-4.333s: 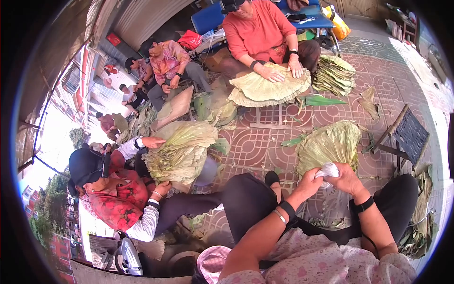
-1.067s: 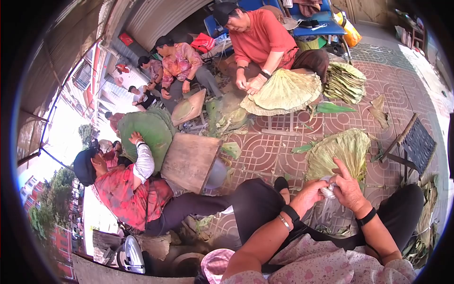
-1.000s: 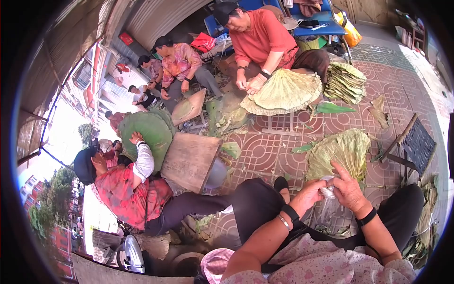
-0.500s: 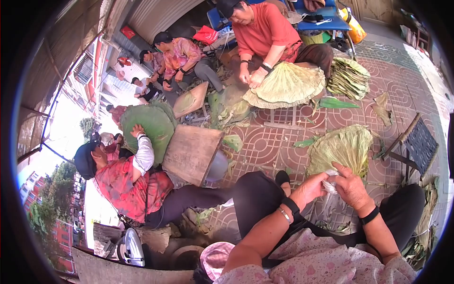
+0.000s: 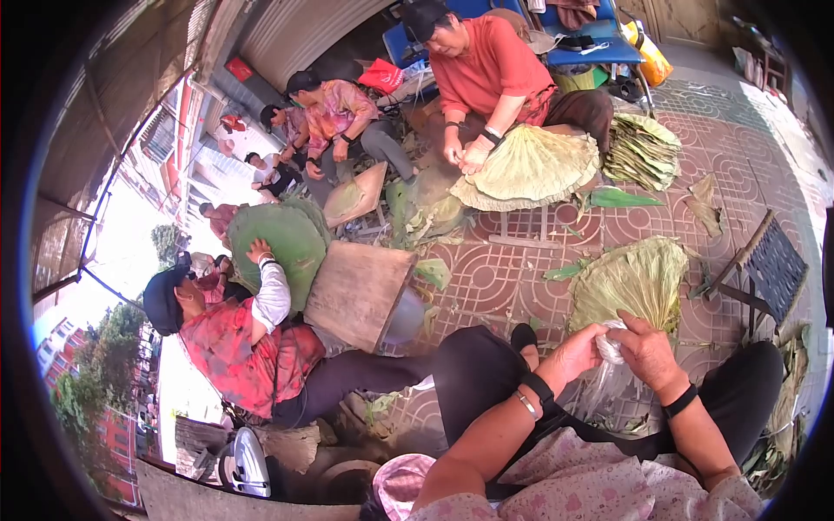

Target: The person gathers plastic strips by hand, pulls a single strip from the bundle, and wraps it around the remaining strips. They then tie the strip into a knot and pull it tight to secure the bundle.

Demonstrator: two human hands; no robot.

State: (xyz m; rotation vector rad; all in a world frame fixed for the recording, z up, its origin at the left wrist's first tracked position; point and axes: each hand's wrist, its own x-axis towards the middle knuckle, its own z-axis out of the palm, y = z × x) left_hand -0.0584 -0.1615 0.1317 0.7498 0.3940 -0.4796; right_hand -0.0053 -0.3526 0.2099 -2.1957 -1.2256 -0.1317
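Both my hands meet over my lap, closed around a crumpled white bundle [image 5: 610, 347] with pale, see-through strands hanging below it; its exact kind I cannot tell. My left hand [image 5: 577, 354] grips it from the left side. On its other side, my right hand [image 5: 648, 352] pinches it with bent fingers. Just beyond the hands, a fan-shaped stack of dried yellow-green leaves [image 5: 634, 276] lies on the patterned tile floor, its narrow end toward me and partly hidden by my right hand.
A folding stool [image 5: 764, 265] stands at right. Opposite, a person in an orange shirt [image 5: 495, 65] handles a large leaf fan [image 5: 532, 169]. At left, another person [image 5: 239, 347] touches green leaves [image 5: 282, 247] beside a wooden board [image 5: 360, 293]. More stacked leaves [image 5: 643, 152] lie behind.
The view has shifted slightly. My hands stay closed on the white bundle, with small finger movements, and the hanging strands show more clearly below it.
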